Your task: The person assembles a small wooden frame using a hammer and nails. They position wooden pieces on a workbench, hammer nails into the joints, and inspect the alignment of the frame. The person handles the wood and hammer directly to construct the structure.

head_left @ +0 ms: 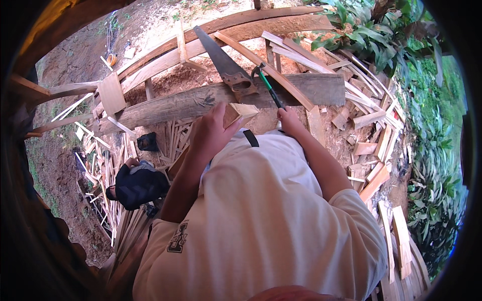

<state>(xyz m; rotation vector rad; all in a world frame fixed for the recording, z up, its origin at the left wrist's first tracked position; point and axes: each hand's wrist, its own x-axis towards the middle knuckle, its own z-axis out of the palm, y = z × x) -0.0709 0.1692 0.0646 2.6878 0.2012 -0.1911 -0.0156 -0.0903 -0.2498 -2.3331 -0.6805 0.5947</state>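
Note:
My left hand [211, 134] is closed around a small pale wooden block [241, 111] and holds it just in front of a long weathered plank [170, 108]. My right hand [290, 120] grips the lower end of a hammer [267, 84] with a green and black handle; its head points up over the plank. A handsaw [223, 62] with a brown wooden handle lies flat on the plank between my two hands. My white shirt fills the lower middle of the view.
Curved timber beams [236, 27] run behind the plank. Offcuts and thin wooden slats [371, 150] litter the ground on the right and lower left. A person in dark headwear [138, 185] crouches at the lower left. Green plants [381, 35] border the right side.

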